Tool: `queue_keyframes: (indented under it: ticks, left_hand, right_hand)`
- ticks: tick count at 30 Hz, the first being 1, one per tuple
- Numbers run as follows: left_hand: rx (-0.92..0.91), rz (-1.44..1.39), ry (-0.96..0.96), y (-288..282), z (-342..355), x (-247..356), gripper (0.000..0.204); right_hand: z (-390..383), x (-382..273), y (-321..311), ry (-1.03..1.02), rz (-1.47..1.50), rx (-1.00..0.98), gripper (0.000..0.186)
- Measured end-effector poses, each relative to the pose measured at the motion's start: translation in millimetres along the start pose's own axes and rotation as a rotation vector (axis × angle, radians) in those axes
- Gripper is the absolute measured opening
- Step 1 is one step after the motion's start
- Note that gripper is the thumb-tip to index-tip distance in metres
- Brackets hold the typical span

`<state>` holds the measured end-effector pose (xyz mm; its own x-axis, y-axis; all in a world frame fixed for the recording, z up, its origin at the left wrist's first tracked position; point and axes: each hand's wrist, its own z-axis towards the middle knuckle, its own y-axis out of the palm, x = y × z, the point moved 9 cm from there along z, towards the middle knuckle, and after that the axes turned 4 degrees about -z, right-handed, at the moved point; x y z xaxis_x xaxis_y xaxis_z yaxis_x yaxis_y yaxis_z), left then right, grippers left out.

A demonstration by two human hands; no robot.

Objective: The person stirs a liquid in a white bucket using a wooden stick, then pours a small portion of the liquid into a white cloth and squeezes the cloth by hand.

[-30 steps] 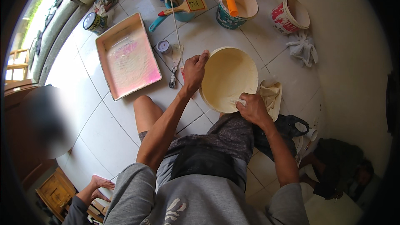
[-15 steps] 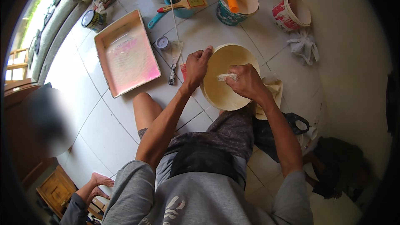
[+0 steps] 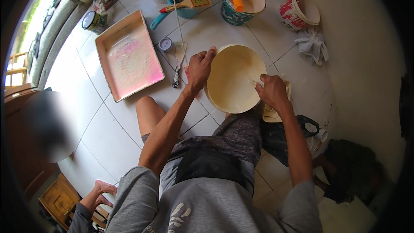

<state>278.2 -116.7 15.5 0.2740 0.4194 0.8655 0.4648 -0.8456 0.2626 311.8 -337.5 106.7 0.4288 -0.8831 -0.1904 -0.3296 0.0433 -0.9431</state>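
Between my knees a round bucket (image 3: 224,58), pale cream inside, leans with its mouth toward me. My left hand (image 3: 201,69) is closed on its left rim, thumb along the edge. At the right side of the mouth, my right hand (image 3: 274,91) grips a pale, paint-smeared hand tool (image 3: 254,81) that points into the bucket. Most of the tool is hidden or blurred, so its kind does not show. Just left of the bucket, a putty knife (image 3: 178,67) with a smeared handle lies on the tiles.
A large paint tray (image 3: 129,58) with pinkish paint lies at the left. Farther off stand a teal bucket (image 3: 233,15) with an orange handle, a red-and-white bucket (image 3: 293,15) and a paintbrush (image 3: 187,3) across a blue tub. Another person's feet (image 3: 105,192) show lower left.
My right hand has moved right with the tool, from the middle of the bucket to its right rim. My left hand keeps its hold on the bucket's rim.
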Motion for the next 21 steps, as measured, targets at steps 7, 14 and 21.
queue_keyframes:
  ticks: [7, 14, 21]
  left_hand:
    - [0.013, 0.06, 0.006, -2, 1, 1, 0.046]
    - [-0.022, 0.036, -0.018, 4, -2, 0, 0.042]
    - [-0.068, 0.084, -0.058, 5, -1, 0, 0.041]
  right_hand:
    - [-31, -27, 6, -0.035, 0.036, -0.036, 0.023]
    - [-48, -61, 21, -0.11, 0.308, -0.069, 0.022]
    - [-7, -82, 6, -0.201, 0.325, -0.079, 0.023]
